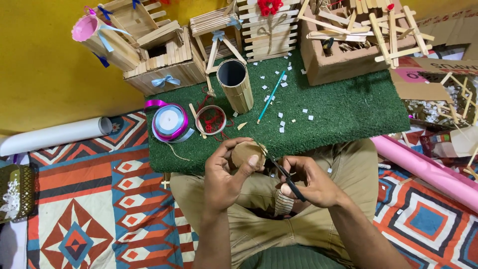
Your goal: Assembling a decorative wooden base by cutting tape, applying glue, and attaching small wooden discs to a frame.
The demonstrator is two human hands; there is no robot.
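My left hand [226, 172] holds a small round piece of brown cardboard [245, 151] over my lap, thumb pressed on its face. My right hand [309, 180] grips black-handled scissors [285, 175] whose blades reach the disc's right edge. Both hands hover just in front of the near edge of a green turf mat [343, 107]. On the mat stand a cylinder clad in wooden sticks [236, 84], a teal pencil [271, 97], a purple ribbon spool [170, 121] and a round lid with red thread [211, 119].
Stick-built craft models [159, 47] and a cardboard box of wooden sticks [348, 35] line the mat's far side. A white paper roll [55, 135] lies at left, a pink roll [423, 167] at right. A patterned rug [94, 209] covers the floor. Small white scraps dot the mat.
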